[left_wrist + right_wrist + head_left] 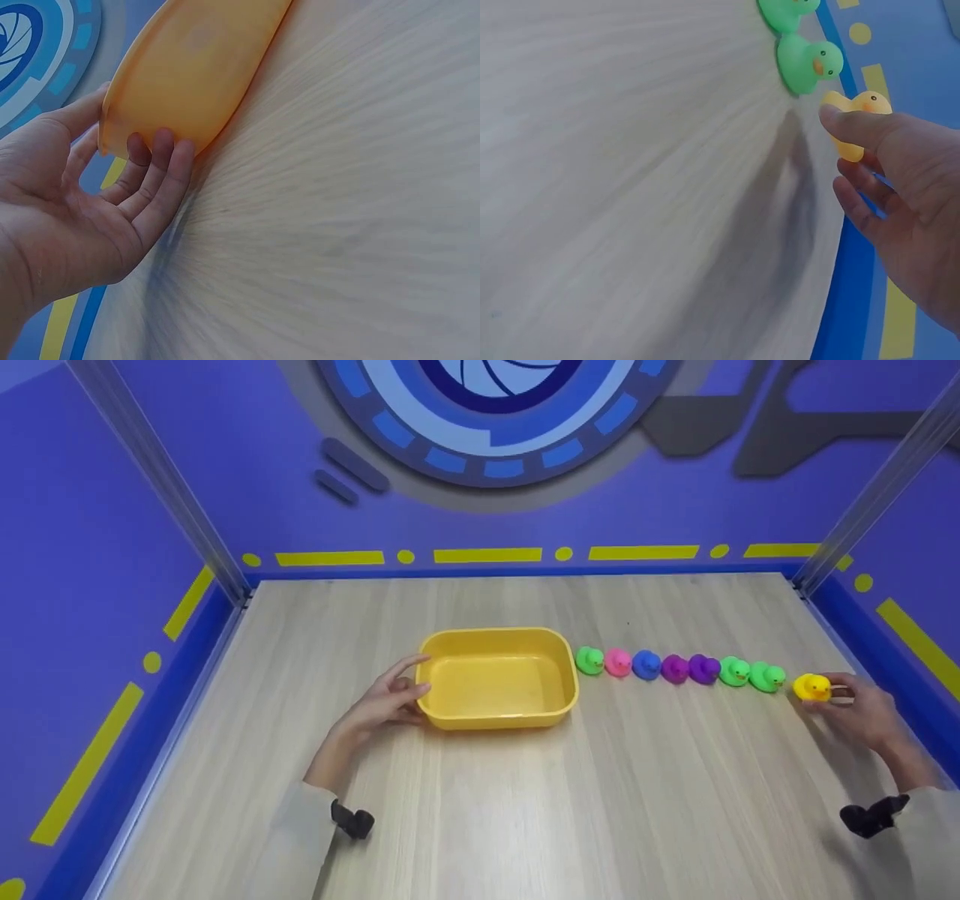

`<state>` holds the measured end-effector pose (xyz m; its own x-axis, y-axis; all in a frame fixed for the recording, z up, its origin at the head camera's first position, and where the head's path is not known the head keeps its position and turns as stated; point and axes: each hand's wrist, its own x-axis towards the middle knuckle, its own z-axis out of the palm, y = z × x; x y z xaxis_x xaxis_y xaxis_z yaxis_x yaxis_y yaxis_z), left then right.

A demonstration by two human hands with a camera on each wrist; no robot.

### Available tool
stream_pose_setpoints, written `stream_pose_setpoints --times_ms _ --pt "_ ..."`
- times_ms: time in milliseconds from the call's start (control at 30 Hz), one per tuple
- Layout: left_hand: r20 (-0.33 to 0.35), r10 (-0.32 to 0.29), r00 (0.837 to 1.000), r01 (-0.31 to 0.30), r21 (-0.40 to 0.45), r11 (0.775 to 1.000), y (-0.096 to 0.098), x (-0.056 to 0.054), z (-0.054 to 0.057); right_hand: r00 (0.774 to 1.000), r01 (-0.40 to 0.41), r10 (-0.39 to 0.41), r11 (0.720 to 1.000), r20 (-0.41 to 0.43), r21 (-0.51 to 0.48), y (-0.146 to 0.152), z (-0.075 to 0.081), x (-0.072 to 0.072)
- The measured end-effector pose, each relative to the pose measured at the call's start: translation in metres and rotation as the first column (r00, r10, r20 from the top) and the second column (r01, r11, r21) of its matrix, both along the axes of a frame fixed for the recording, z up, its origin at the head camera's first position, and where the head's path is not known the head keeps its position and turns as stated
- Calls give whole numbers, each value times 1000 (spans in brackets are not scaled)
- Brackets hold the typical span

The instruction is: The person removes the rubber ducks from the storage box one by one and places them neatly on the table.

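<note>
My left hand holds the left end of a yellow plastic basin. In the left wrist view several of its fingers lie against the basin's outer wall, and others reach the rim. Over at the right, my right hand pinches a yellow toy duck between thumb and fingers. The duck is just right of the last green duck, with a small gap; the right wrist view shows it partly covered by the thumb.
From the basin's right side runs a row of small ducks: green, pink, blue, two purple ones and another green duck before the last. Blue walls enclose the wooden table at back and sides.
</note>
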<state>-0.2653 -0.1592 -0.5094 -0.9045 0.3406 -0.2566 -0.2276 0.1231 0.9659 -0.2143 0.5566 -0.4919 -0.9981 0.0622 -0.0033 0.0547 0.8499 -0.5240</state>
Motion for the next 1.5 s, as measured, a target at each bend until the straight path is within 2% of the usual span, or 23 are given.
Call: stream_pose_setpoints --times_ms 300,833,967,1167,1333,1500 --pt "13 20 1000 -20 -23 1000 1 1 -2 1000 8 -8 1000 -12 4 -1 -11 -2" --pt "23 22 999 -22 -22 1000 5 4 -3 992 110 -107 993 67 -38 2 -21 -10" --pt "14 7 1000 -7 -15 1000 7 4 -4 993 91 -89 996 79 -25 5 -19 -12" --pt "4 -6 1000 6 2 1000 5 3 -2 999 24 -23 1000 41 -14 5 -18 -18" --pt "8 9 1000 -9 -17 1000 3 3 1 998 27 -26 999 52 -17 0 -19 -24" --pt "14 27 1000 -27 -25 999 3 1 0 1000 19 -18 999 25 -25 -1 -21 -23"
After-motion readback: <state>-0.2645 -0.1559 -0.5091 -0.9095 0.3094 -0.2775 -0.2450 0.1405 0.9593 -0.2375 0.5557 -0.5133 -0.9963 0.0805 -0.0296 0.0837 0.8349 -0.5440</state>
